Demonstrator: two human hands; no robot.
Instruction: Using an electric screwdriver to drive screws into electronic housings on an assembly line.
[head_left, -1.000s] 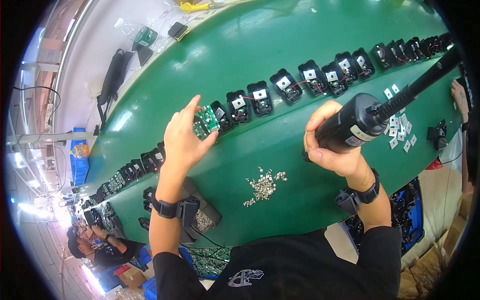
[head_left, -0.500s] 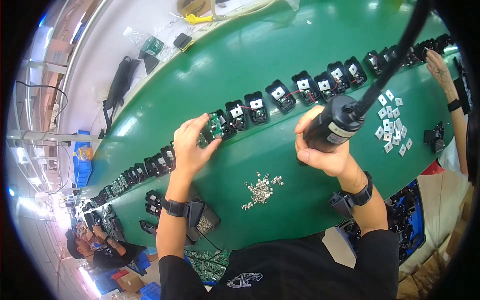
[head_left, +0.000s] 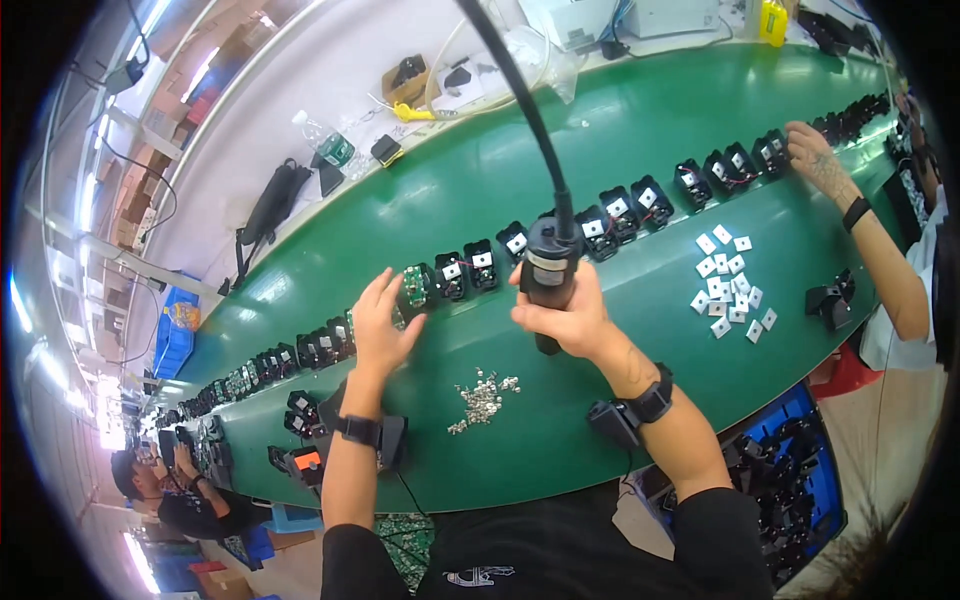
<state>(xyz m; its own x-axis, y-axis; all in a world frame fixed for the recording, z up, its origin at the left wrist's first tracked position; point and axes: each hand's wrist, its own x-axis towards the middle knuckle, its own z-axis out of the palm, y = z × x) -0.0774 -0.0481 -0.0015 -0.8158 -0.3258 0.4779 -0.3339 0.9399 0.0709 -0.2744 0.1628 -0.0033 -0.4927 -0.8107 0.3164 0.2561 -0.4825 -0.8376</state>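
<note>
We held a black power screwdriver (head_left: pixel 548 275) in our right hand (head_left: pixel 565 318), fingers wrapped tight around it, its tip pointing down at the green surface (head_left: pixel 600 150) and its thick black cable (head_left: pixel 515 100) rising up and away. It stood just in front of the long row of small black parts (head_left: pixel 610 215) that ran across the surface. Our left hand (head_left: pixel 382 325) was open, with its fingers spread and lying on a small green circuit board (head_left: pixel 416 286) in that row. A little pile of silver screws (head_left: pixel 482 398) lay loose on the surface near us, between our two arms. To the right sat a bunch of small white squares (head_left: pixel 728 280), and past them another person's hand (head_left: pixel 818 160) touched the far end of the row. We thought the tool could slip and scratch the board if our left hand did not press it flat, and the loose screws could roll off because nothing held them in. At the bottom right, under the edge of the surface, a blue bin (head_left: pixel 810 470) was full of black parts. A blue crate (head_left: pixel 172 330) sat far off on the left, and we could not tell what was in it.
</note>
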